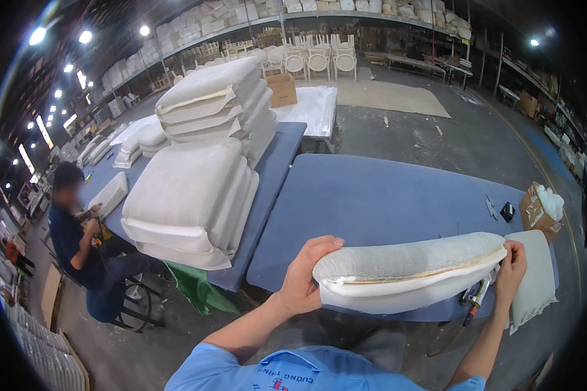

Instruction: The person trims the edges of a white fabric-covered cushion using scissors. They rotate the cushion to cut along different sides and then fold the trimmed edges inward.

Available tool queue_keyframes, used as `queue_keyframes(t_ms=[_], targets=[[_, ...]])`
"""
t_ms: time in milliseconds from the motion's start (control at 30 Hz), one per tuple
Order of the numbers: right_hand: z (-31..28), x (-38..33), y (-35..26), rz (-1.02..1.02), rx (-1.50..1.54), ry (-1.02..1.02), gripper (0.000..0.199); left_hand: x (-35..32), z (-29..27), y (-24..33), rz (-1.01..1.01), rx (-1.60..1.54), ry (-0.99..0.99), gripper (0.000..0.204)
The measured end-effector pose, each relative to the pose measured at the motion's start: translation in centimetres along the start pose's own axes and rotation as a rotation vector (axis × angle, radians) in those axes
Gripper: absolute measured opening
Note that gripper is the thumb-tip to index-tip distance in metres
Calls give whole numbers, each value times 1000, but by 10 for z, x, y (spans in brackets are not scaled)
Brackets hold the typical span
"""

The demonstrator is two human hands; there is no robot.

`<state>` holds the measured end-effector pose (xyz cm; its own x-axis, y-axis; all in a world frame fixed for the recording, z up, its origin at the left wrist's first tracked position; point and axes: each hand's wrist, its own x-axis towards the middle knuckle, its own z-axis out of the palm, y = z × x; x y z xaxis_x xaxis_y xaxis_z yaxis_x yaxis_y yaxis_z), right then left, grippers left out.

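Head view: left hand point(304, 277) and right hand point(512, 267) each grip one end of a long white upholstered seat cushion point(407, 270), held on edge above the near rim of the blue cloth-covered surface point(372, 195). Looks light, soft, bulky; end grips suit it. Stacked white cushions point(189, 202) far left; warehouse shelving beyond.

Blue table point(372, 195): cardboard box point(535, 212), small black object point(507, 211). Left blue table point(277, 163): stacked white cushions point(195, 195).
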<state>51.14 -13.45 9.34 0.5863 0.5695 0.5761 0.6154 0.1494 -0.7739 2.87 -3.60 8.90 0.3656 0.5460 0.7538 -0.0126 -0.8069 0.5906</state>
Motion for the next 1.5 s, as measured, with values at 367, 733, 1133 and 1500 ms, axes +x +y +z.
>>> queue_keyframes(t_ms=[367, 733, 1133, 1500], targets=[[36, -19, -132, -332, 162, 145, 9, -8, 0, -12, -147, -105, 98, 58], [111, -35, -276, -718, 270, -767, 18, 7, 21, 7, -143, -121, 186, 49], [156, -38, -315, -1285, -104, -1075, 13, -5, 20, 13, -229, 7, 169, 50], [129, -16, -329, -756, 76, -1251, 8, -3, 18, 13, -243, -43, 246, 52]])
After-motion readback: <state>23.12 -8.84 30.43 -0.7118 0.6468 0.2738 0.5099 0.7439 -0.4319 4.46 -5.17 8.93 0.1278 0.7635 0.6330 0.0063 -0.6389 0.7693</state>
